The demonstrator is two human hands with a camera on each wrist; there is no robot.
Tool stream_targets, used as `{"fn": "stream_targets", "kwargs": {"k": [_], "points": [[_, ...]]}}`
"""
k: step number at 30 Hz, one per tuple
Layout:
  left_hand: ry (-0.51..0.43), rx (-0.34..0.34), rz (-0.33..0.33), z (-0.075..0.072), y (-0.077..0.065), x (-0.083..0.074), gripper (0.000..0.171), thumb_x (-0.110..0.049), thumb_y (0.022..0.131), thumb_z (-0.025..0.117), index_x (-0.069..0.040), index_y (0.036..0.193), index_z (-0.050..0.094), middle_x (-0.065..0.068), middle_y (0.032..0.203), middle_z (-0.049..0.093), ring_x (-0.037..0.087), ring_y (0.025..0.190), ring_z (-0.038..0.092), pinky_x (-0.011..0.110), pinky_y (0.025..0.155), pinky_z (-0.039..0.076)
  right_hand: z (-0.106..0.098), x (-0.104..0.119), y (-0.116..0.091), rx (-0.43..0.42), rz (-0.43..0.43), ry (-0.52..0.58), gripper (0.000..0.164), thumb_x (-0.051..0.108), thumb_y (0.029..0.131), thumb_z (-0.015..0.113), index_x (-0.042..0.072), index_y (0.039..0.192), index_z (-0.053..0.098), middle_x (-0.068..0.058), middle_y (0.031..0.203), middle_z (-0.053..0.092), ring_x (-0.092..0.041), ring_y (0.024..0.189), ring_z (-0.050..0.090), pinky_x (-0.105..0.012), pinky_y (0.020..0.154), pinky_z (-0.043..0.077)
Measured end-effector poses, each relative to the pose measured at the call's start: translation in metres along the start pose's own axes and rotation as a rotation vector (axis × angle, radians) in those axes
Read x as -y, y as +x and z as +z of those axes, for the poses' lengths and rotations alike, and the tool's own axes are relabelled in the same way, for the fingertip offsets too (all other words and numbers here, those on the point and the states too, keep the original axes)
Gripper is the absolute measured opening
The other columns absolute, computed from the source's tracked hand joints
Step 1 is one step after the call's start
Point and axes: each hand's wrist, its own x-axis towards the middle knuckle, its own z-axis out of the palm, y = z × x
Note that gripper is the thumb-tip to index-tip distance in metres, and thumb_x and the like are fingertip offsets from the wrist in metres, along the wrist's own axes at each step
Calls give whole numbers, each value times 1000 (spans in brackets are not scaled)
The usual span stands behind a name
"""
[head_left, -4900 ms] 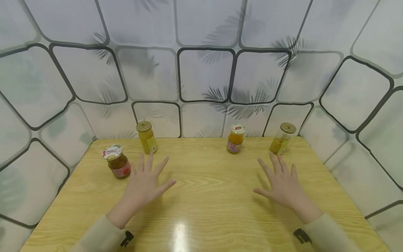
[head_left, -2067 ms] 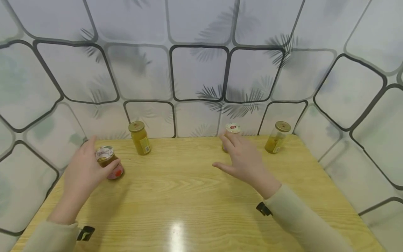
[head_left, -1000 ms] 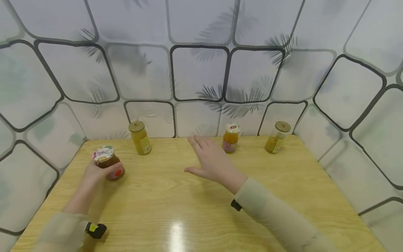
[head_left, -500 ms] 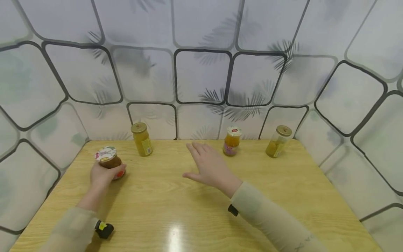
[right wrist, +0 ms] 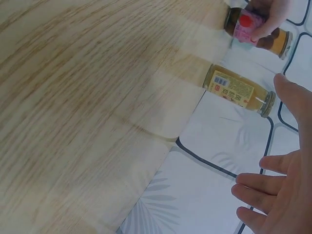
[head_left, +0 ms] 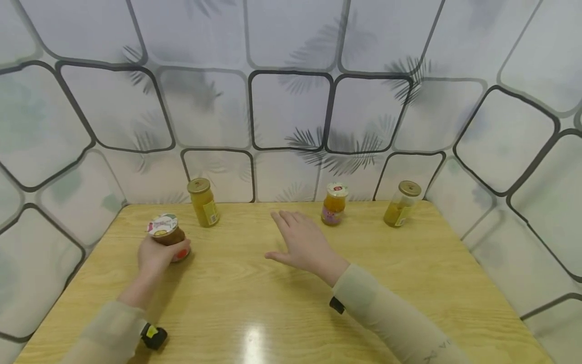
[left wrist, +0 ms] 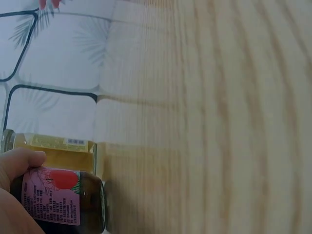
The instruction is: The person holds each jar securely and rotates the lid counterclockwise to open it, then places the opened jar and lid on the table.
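Held in my left hand [head_left: 152,255] is a dark brown glass jar [head_left: 173,236] with a white patterned lid and a pink label; its thumb crosses the front. The left wrist view shows the jar's pink label [left wrist: 51,195] and the thumb [left wrist: 30,158] against the jar. Whether its base touches the table cannot be made out. My right hand [head_left: 306,245] hovers over the middle of the table, palm down, fingers extended and holding nothing. Behind the held jar stands a yellow-filled jar [head_left: 204,206] with a gold lid, visible also as the yellow jar [right wrist: 234,90] in the right wrist view.
An orange jar [head_left: 334,206] with a white lid and purple label stands right of my right hand. Farther right is a partly filled clear jar [head_left: 400,208] with a gold lid. Patterned walls [head_left: 291,111] border the wooden table [head_left: 236,303] at the back and sides.
My left hand reached the brown jar, gripped it and has shifted it slightly right. My right hand moved left from near the orange jar to mid-table, then stayed nearly still.
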Motion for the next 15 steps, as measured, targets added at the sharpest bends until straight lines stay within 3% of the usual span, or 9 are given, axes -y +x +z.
{"fn": "stream_targets", "kwargs": {"k": [6,10,15], "points": [[18,51,90,8,-11,-11,79,-19,89,82,13,149,41,36,149,52,44,137,53,51,117,45,0,0,-2,10,17,0,101,69,94,68,7,166,32,-16,163,49,-34,149,49,-49,128,38],[51,108,158,13,-20,-21,75,-19,87,83,12,144,46,33,142,58,40,127,59,33,98,50,-2,0,-3,13,19,2,101,70,94,67,7,166,32,-17,163,49,-34,150,49,-49,127,39],[10,212,178,24,-29,-35,74,-19,87,85,9,144,47,29,140,60,36,124,60,19,84,49,-7,-1,-5,4,12,1,100,71,95,66,6,165,34,-17,162,50,-35,148,50,-49,126,40]]}}
